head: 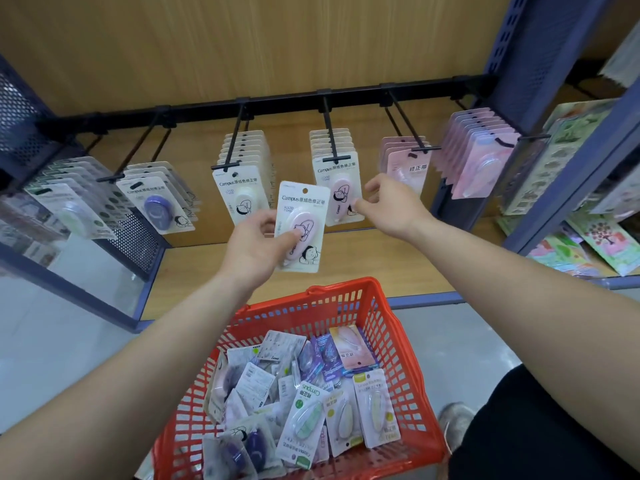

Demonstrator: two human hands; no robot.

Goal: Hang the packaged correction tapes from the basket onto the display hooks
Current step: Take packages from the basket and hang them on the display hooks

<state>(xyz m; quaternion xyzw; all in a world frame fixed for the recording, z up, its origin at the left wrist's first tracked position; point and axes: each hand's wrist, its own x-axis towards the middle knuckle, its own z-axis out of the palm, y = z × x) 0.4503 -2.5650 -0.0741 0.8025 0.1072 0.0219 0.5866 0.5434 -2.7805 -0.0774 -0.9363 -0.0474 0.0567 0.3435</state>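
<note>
Nearest, the red basket (381,323) of loose tape packs (304,414) is sitting on pale floor (52,341); above the wooden shelf (381,258) beyond, my left hand (256,244) is pinching a pink correction tape pack (301,226), my right hand (391,206) reaching open-fingered toward the hanging packs (337,188) on the far hooks (329,129).

A pale wooden back panel (242,46) rises behind the display, with a matching wooden shelf board (398,258) below it. A blue-grey metal upright (540,46) frames the unit on the right, and a perforated metal side panel (20,105) stands on the left. The floor (52,341) is pale grey and glossy. Colourful cards (602,237) fill the neighbouring shelf.
</note>
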